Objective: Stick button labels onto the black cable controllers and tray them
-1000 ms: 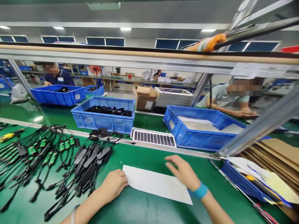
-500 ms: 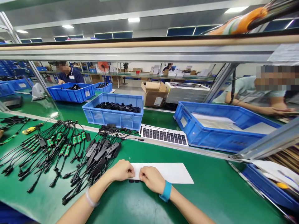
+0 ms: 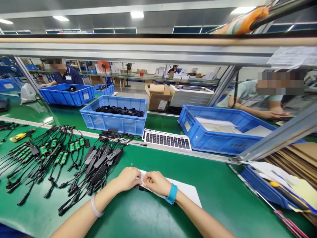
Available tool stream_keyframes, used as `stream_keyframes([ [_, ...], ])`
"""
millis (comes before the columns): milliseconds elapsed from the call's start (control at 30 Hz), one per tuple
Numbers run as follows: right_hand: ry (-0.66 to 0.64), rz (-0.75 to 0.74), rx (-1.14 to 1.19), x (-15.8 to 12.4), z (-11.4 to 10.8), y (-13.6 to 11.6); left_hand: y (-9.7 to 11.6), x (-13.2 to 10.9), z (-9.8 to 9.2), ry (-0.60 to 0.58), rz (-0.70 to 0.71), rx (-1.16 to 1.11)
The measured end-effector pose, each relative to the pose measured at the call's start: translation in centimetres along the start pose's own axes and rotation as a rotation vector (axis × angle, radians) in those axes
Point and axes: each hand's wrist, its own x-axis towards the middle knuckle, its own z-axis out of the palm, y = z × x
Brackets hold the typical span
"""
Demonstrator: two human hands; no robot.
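Note:
A white sheet lies slanted on the green bench, its left end raised between my hands. My left hand pinches that end, thumb and fingertips together. Close by on its right, my right hand is curled with its fingertips pressed on the same sheet. Small dark pieces show under the sheet's near edge, partly hidden by my fingers. Left of my hands lies a pile of black cable assemblies with oblong housings. Beyond my hands, a white sheet of black labels rests by the bench's back rail.
A blue bin of black parts and a blue bin with white sheets stand behind the rail. Cables with green circuit boards spread at left, near a yellow-handled tool. A screwdriver lies at right. Co-workers sit beyond.
The white sheet has turned, and its left end is now lifted and bent between my fingers. My view has shifted slightly right, so the bench things appear further left.

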Motion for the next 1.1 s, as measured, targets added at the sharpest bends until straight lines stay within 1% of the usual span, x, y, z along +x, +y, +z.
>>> stream_keyframes([
  [100,0.017,0.001,-0.037,-1.6,-0.4,0.4,0.3,-0.1,0.0,0.004,0.013,0.015],
  [167,0.032,0.015,-0.065,-2.1,-0.6,0.5,0.6,-0.2,-0.2,0.002,0.022,0.027],
  [267,0.03,0.026,-0.084,-1.9,-0.9,0.6,1.5,0.0,-0.3,-0.023,0.074,0.027],
  [367,-0.004,0.018,-0.078,-1.3,-1.2,0.6,2.4,0.8,0.0,-0.047,0.132,0.018],
  [433,-0.026,0.017,-0.078,-1.3,-1.5,0.7,2.8,1.3,0.4,-0.052,0.13,0.029],
  [533,-0.037,0.022,-0.1,-2.0,-1.7,0.8,2.9,1.7,0.7,-0.058,0.113,0.052],
  [667,-0.044,0.007,-0.122,-3.6,-1.8,1.3,3.1,1.5,0.8,-0.047,0.096,0.081],
  [767,-0.028,0.011,-0.154,-4.3,-1.4,1.6,3.4,1.2,0.9,-0.037,0.087,0.099],
  [867,0.006,0.04,-0.207,-4.2,-0.9,1.6,3.8,0.9,1.0,-0.021,0.079,0.114],
  [933,0.007,0.051,-0.226,-4.0,-0.9,1.6,4.1,1.0,1.1,-0.02,0.108,0.107],
  [1033,-0.018,0.042,-0.216,-3.6,-1.3,1.8,4.5,1.7,1.2,-0.033,0.181,0.078],
  [1100,-0.027,0.04,-0.198,-3.7,-1.8,2.2,4.8,2.4,1.5,-0.035,0.189,0.073],
])
